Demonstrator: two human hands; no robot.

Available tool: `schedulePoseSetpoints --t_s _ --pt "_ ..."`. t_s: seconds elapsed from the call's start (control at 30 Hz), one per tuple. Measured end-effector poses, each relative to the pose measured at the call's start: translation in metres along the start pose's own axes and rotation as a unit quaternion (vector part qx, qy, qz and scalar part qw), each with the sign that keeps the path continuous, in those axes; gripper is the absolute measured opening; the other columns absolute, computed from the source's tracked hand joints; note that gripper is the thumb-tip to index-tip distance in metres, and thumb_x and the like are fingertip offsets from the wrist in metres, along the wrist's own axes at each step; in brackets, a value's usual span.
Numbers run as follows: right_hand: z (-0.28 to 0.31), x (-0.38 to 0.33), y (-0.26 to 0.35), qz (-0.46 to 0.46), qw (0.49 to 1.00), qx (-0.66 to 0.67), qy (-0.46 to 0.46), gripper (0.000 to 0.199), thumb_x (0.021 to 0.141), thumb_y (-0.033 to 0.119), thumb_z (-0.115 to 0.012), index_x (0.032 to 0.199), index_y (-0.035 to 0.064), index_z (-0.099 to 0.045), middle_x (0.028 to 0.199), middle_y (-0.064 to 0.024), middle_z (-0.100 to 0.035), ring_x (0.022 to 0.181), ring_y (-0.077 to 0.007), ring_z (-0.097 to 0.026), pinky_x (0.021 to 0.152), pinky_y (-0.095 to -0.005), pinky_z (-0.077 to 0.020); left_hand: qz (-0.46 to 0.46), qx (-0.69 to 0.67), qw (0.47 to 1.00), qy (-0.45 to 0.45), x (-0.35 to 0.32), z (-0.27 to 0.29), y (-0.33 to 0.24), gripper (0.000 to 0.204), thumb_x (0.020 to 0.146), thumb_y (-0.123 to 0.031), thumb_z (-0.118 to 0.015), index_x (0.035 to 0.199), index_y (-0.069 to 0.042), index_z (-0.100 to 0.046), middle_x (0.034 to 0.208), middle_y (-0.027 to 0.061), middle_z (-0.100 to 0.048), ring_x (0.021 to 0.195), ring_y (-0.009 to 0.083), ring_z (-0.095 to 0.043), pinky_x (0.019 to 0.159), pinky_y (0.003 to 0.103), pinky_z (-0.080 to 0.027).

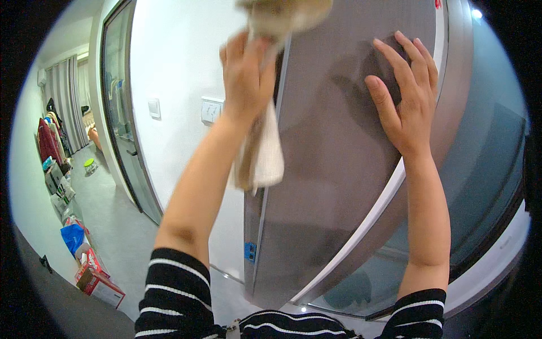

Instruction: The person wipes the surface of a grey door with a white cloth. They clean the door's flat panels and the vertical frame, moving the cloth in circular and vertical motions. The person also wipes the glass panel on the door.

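Note:
My left hand (247,76) is raised in front of the doorway's edge, its fingers closed round a cream cloth (266,155). One part of the cloth hangs below my wrist; the part above my fingers is smeared by motion. To the right, my right hand (411,96) has its fingers spread over a tall grey-brown door (333,169). The fingers are at the door's surface near its right edge, but whether the palm touches cannot be made out. Nothing is in that hand.
Beside my left wrist, a wall socket (212,110) and a light switch (154,108) sit on the white wall. Further left stands a dark-framed glass door (127,113). A cardboard box (100,287) and a blue bag (72,238) lie along the left wall. Glass panelling (480,164) stands at the right.

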State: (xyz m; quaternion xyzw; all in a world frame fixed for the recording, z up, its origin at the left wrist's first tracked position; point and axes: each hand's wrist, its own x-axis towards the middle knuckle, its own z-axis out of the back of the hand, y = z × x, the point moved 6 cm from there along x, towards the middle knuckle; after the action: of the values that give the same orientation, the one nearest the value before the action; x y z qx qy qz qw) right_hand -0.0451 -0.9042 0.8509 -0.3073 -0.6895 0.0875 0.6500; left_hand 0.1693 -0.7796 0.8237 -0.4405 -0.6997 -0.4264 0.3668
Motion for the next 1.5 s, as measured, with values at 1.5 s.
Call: schedulePoseSetpoints --t_s 1.5 --pt "-0.005 -0.009 -0.014 0.016 0.999 -0.033 0.02 0.047 0.086 0.061 -0.054 0.117 0.0275 -0.066 0.14 -0.0034 -0.05 0.138 -0.0266 -0.033 0.113 -0.0464 -0.0249 0.62 -0.052 0.724 0.297 -0.309 0.153 -0.033 0.029 0.082 -0.013 -0.067 0.108 -0.002 -0.061 0.104 0.0142 -0.065 0.097 0.0228 -0.061 0.084 0.034 -0.047"
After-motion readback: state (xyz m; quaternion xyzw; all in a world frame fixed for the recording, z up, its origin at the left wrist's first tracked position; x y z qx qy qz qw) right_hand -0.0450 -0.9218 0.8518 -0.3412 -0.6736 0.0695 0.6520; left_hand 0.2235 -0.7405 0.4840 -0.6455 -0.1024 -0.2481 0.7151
